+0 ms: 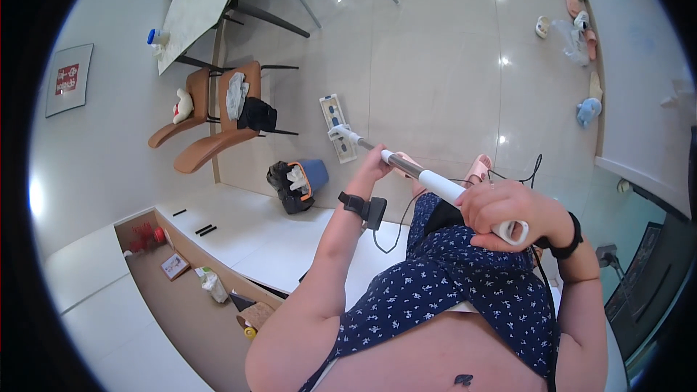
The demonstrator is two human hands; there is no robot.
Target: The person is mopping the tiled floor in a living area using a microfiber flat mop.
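My left hand (377, 163) is closed around the metal lower part of a pole, close to a white collar. Higher up, my right hand (498, 211) grips the white handle (442, 186) near its looped end. The pole slants down and away to the left. At its far end a white joint meets a flat mop head (333, 114), a long white frame with blue parts, lying on the tiled floor (430, 76). Whether a cloth sits beneath the frame, I cannot tell.
A blue bin (315, 177) with a black bag stands left of the mop head. Brown chairs (239, 103) hold clothes and a plush toy near a table (201, 5). Slippers (573, 2), a plastic bag (573, 43) and a blue plush toy (589, 111) line the right wall. A cable (403, 218) hangs from my left wrist.
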